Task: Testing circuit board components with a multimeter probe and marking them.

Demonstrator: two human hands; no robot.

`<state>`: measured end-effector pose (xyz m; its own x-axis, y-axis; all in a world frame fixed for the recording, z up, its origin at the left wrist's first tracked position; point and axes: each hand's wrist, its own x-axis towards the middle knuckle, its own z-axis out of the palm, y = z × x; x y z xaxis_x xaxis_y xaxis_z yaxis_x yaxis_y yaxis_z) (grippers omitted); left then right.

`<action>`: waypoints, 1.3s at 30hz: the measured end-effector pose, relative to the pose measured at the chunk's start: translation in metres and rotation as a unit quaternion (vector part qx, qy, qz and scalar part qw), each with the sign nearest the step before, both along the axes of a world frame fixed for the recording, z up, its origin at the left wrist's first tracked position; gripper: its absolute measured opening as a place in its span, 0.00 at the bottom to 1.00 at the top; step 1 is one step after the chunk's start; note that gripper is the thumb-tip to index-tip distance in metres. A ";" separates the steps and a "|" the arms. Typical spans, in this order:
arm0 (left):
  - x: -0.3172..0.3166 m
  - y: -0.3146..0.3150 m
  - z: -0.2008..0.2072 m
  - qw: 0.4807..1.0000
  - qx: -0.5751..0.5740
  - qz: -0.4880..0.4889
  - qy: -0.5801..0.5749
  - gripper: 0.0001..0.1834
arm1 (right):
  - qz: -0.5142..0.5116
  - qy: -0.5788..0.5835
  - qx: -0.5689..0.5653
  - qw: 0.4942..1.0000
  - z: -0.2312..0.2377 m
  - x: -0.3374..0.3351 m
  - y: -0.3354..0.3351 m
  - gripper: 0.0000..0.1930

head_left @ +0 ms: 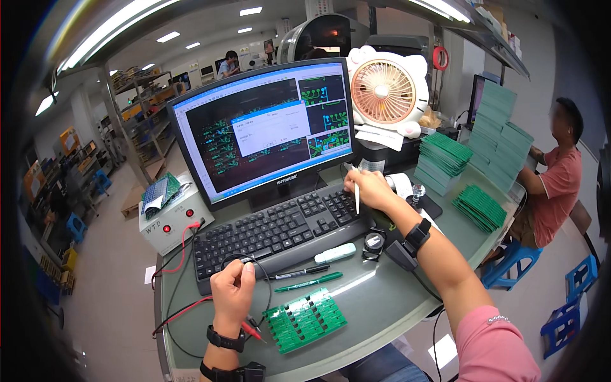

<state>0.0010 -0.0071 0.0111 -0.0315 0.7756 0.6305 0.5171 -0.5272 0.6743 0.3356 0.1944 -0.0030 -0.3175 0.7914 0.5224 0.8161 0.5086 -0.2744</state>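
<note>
My right hand is over the right end of the black keyboard, its fingers closed around a slim white pen-like stick that points down. My left hand is curled into a fist at the keyboard's front left corner; what it holds, if anything, is hidden. A red test probe pokes out beside my left wrist, with red and black leads around it. Just right of that wrist lies a green circuit board panel. The monitor shows a circuit layout with a pale dialog box over it.
Pens and a pale green marker lie before the keyboard. A white box with red terminals stands left. Board stacks fill the right side, near a fan. A person in pink sits beyond the table.
</note>
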 end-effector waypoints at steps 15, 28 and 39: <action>-0.003 0.002 -0.002 1.000 -0.007 0.016 0.002 0.18 | 0.201 -0.015 -0.109 0.973 0.018 -0.013 -0.039 0.10; -0.006 -0.002 -0.002 1.000 -0.018 0.019 0.000 0.17 | 0.065 0.036 -0.151 0.986 0.016 -0.010 -0.015 0.19; -0.012 0.008 -0.013 0.999 -0.027 0.042 -0.004 0.21 | -0.005 0.005 0.070 0.998 -0.016 -0.097 -0.056 0.23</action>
